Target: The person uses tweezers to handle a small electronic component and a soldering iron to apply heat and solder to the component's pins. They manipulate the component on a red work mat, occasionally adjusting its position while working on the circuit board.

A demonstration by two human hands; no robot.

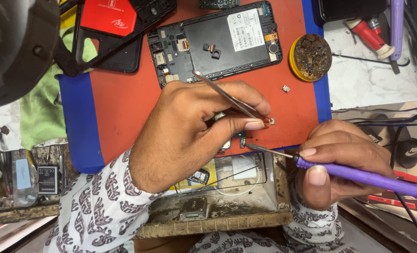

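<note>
We are pinching fine tweezers point(227, 96) in our left hand point(194, 131), their tips pressed together on a tiny, light, fragile component point(272, 121) just beyond that grip; our right hand point(344, 159) is gripping the purple soldering iron point(358, 175).

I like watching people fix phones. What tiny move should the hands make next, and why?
Probably bring the soldering iron's tip up to the tiny part. The left hand pinches that part in tweezers on the red mat, and the right hand holds the tip just short.
</note>
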